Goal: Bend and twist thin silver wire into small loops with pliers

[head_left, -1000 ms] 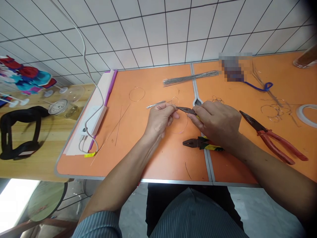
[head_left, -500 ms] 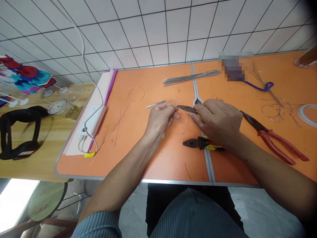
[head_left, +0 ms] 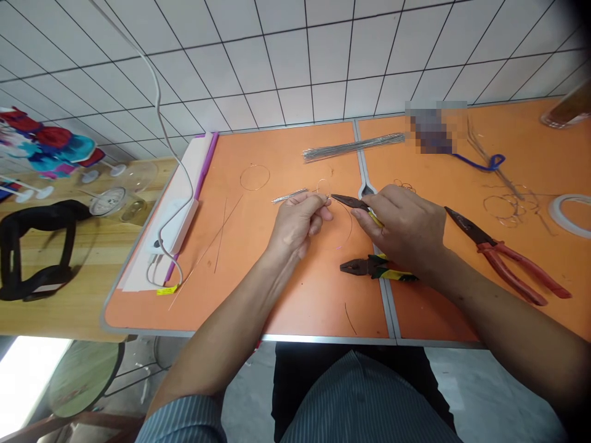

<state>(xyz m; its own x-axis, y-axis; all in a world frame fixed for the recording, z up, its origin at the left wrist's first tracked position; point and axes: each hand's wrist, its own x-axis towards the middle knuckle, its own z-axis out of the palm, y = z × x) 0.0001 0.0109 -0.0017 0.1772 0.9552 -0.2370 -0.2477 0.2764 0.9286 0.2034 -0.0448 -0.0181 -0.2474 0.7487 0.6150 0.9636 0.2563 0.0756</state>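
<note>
Between thumb and forefinger, my left hand [head_left: 299, 223] pinches a thin wire [head_left: 351, 229] that curves down in a loop. My right hand [head_left: 404, 221] is wrapped around needle-nose pliers [head_left: 349, 201], whose jaws point left with their tip close to the left fingertips. Whether the jaws touch the wire I cannot tell. Below the right hand lie combination pliers [head_left: 362, 266] with yellow and black handles. A short bundle of cut wires [head_left: 289, 196] sits just beyond the left hand.
A long wire bundle [head_left: 353, 147] lies at the back. Red-handled pliers [head_left: 501, 252], tangled wire and a white tape roll [head_left: 570, 215] are at right. A wire ring [head_left: 255, 177], loose wires and a power strip [head_left: 173, 227] with a cable are at left.
The pliers' tip has drawn slightly away from my left fingertips. Both hands otherwise keep nearly the same place, and the view has shifted a little.
</note>
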